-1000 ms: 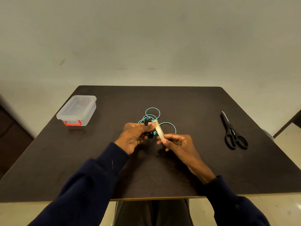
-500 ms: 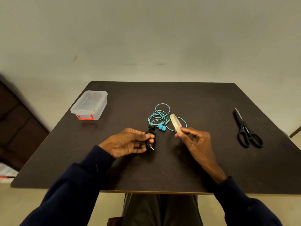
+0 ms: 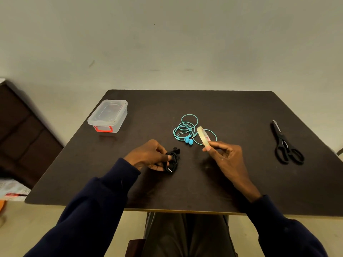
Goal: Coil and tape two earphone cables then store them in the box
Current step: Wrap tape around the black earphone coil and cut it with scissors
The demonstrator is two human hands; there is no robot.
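Progress: left hand (image 3: 148,156) grips coiled black earphones (image 3: 172,160); right hand (image 3: 226,156) pinches tape roll (image 3: 203,135). Beyond them, teal earphones (image 3: 187,129) lie loose; box (image 3: 108,115) shut.

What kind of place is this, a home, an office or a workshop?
Probably a plain indoor room with a small work desk; which kind I cannot tell. It shows a dark table against a bare pale wall, with dark wooden furniture on the left.
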